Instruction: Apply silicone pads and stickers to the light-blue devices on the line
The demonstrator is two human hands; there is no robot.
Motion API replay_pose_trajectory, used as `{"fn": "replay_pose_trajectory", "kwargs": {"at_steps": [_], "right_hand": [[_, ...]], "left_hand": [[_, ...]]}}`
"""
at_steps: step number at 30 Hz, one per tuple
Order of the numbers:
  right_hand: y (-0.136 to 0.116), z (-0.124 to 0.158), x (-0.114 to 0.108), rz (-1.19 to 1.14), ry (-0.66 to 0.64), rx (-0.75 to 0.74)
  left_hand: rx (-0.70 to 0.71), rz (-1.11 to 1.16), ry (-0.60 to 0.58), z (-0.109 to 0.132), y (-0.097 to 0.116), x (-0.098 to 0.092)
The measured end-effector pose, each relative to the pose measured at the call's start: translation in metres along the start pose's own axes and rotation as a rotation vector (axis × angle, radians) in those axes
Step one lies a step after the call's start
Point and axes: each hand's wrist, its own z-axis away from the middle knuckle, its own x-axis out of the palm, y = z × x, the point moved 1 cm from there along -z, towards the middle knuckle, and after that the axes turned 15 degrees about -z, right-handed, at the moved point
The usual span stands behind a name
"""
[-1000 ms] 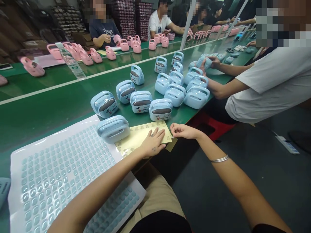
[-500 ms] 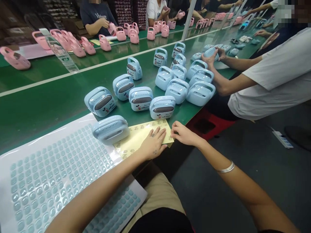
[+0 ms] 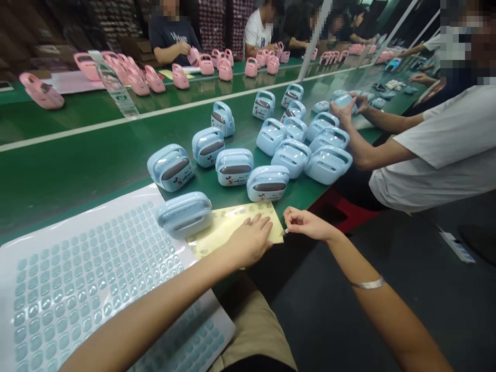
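My left hand (image 3: pixel 250 238) lies flat, fingers stretched out, on a pale yellow sticker sheet (image 3: pixel 232 219) at the table's near edge. My right hand (image 3: pixel 304 223) hovers just off the sheet's right corner with thumb and fingertips pinched together; what they hold is too small to make out. A light blue handled case (image 3: pixel 184 214) lies flat on the sheet's left end. Behind the sheet stand three blue cases with printed fronts (image 3: pixel 267 183).
A white sheet of small blue pads (image 3: pixel 89 274) covers the near left of the green table (image 3: pixel 77 165). More blue cases (image 3: pixel 310 150) cluster to the right, where a co-worker's hands (image 3: pixel 344 108) hold one. Pink cases (image 3: pixel 155 80) and other people line the far side.
My right hand went to the sheet's corner, then drew back to the right, pinched. My left hand stayed flat on the sheet. The view shifted slightly.
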Motion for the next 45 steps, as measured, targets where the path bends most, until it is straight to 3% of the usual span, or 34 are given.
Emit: {"fn": "replay_pose_trajectory", "kwargs": {"at_steps": [1,3,4,7,9,11,14,17,20,26,32,35,39,42,45], "right_hand": [[0.0,-0.001,-0.001,-0.003,0.004,-0.007],[-0.001,-0.005,-0.003,-0.02,-0.005,0.001],[-0.001,-0.006,-0.003,-0.03,-0.015,0.015],[-0.001,-0.009,-0.003,-0.066,-0.027,0.068],[-0.001,-0.01,-0.002,-0.086,-0.02,0.093],[0.0,-0.01,-0.002,-0.109,-0.011,0.121],[0.004,-0.011,-0.001,-0.147,0.015,0.16],[0.008,-0.013,0.0,-0.192,0.051,0.192],[0.007,-0.013,0.002,-0.215,0.079,0.22],[-0.001,-0.012,0.005,-0.202,0.123,0.271],[0.005,-0.012,0.005,-0.209,0.13,0.23],[0.013,-0.011,0.004,-0.205,0.118,0.194],[0.014,-0.011,0.003,-0.206,0.094,0.12],[-0.017,-0.008,0.003,-0.149,0.052,0.037],[-0.086,-0.002,0.007,0.055,0.005,-0.144]], "left_hand": [[-0.017,-0.042,-0.009,0.007,-0.006,-0.022],[-0.194,-0.145,-0.03,0.018,-0.031,-0.072],[-0.297,-0.241,0.064,0.02,-0.049,-0.1],[-0.509,-0.521,0.293,0.005,-0.119,-0.168],[-0.508,-0.635,0.33,-0.021,-0.172,-0.189],[-0.5,-0.734,0.259,-0.054,-0.219,-0.191],[-0.412,-0.757,0.108,-0.102,-0.271,-0.172],[-0.381,-0.757,0.063,-0.137,-0.305,-0.147],[-0.362,-0.741,0.053,-0.156,-0.327,-0.128],[-0.237,-0.701,0.078,-0.159,-0.349,-0.117],[-0.308,-0.627,0.221,-0.13,-0.351,-0.119],[-0.407,-0.551,0.344,-0.103,-0.352,-0.135],[-0.504,-0.479,0.519,-0.051,-0.347,-0.176],[-0.482,-0.308,0.542,-0.003,-0.326,-0.204],[-0.333,0.171,0.397,0.042,-0.288,-0.218]]}}
